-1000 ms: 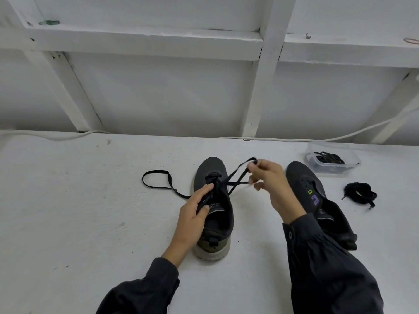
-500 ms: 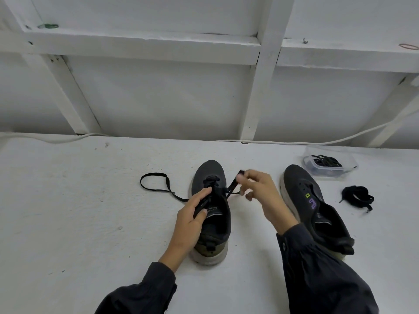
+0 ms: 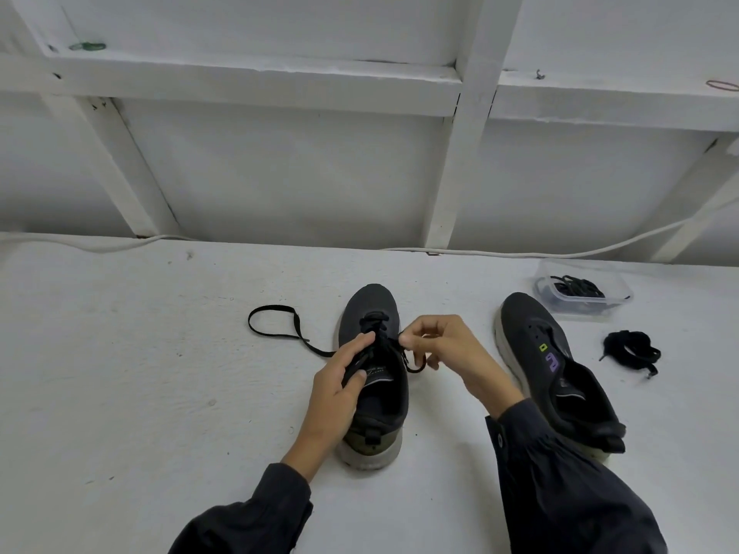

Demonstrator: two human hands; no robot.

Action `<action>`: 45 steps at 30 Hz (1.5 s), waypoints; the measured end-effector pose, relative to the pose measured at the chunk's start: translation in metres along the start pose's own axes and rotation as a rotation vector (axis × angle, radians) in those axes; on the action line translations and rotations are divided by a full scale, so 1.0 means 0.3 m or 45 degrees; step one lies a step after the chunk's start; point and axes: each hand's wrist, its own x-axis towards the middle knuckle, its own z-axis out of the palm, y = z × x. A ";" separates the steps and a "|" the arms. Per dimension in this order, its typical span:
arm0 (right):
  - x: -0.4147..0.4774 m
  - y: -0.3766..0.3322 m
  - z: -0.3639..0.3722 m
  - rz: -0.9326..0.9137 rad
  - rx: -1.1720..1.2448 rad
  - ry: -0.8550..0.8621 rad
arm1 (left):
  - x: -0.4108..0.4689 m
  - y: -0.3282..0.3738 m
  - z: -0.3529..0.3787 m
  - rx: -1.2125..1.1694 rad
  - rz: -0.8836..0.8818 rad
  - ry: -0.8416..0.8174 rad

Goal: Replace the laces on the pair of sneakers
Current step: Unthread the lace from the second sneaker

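A dark sneaker (image 3: pixel 374 313) stands near the middle of the counter (image 3: pixel 140 393), toe toward the far edge and heel toward the person. The left hand (image 3: pixel 340 387) holds it at the throat: the thumb lies on the tongue and the fingers curl over the left side of the eyelets, the forefinger tip resting on the crossed lacing. The right hand (image 3: pixel 444 349) is just beside the sneaker's right side, thumb and forefinger pinched on a black lace (image 3: pixel 272 325), the other fingers curled under. A short loop of the lace hangs below that pinch, against the sneaker's right flank. The lace's other end runs out from the left eyelets and lies in a flat loop on the counter, left of the toe. A second sneaker (image 3: pixel 532 333) lies to the right, apart from the first, toe toward the far edge and angled a little left, with bare eyelets and an open, slack throat; it shows a small yellow mark and a purple one on its side. Toward the far right corner sits a clear tub (image 3: pixel 584 289) with dark laces inside. A loose black bundle (image 3: pixel 630 351) of lace lies on the counter nearer than the tub, right of the second sneaker. A white cable (image 3: pixel 520 253) runs along the far edge, below the white wall. Both forearms wear dark sleeves.
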 end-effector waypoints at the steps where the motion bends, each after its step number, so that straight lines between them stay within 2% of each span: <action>1: 0.010 -0.007 -0.010 -0.029 0.031 0.105 | -0.001 -0.001 -0.001 -0.007 -0.003 -0.003; 4: 0.032 -0.030 -0.059 -0.064 0.277 0.525 | -0.002 0.001 -0.003 -0.018 -0.004 -0.007; 6: 0.032 -0.033 -0.083 -0.053 0.327 0.641 | -0.004 0.001 -0.001 -0.016 0.003 -0.004; 8: 0.023 -0.026 -0.085 0.019 0.217 0.543 | -0.003 -0.001 0.001 -0.015 0.005 0.002; 11: -0.004 -0.004 -0.058 0.198 -0.012 0.192 | -0.001 -0.005 0.001 -0.005 0.013 0.010; 14: -0.035 0.024 -0.001 0.247 -0.095 -0.098 | 0.000 -0.003 0.001 0.009 0.031 0.012; 20: -0.042 0.010 0.048 0.051 0.075 0.002 | -0.003 -0.001 -0.002 0.012 0.021 -0.002; 24: -0.045 -0.003 0.063 0.070 0.272 0.144 | -0.003 -0.002 -0.003 0.019 0.024 -0.015; 26: -0.050 -0.006 0.071 0.082 0.278 0.119 | -0.004 0.008 -0.006 0.050 0.059 -0.009; 28: -0.053 -0.006 0.069 0.074 0.265 0.085 | -0.002 0.018 -0.016 0.145 0.198 0.035; 32: -0.057 -0.001 0.054 0.094 0.237 0.001 | 0.022 0.053 -0.039 0.519 0.478 0.070; 36: -0.067 0.012 0.060 0.106 0.215 -0.027 | 0.044 0.079 -0.035 0.749 0.544 0.029; 42: -0.065 0.029 0.068 0.034 0.242 0.027 | 0.060 0.087 -0.039 0.798 0.501 -0.063; 45: -0.065 0.039 0.082 -0.014 0.228 0.042 | 0.060 0.085 -0.031 0.779 0.517 -0.017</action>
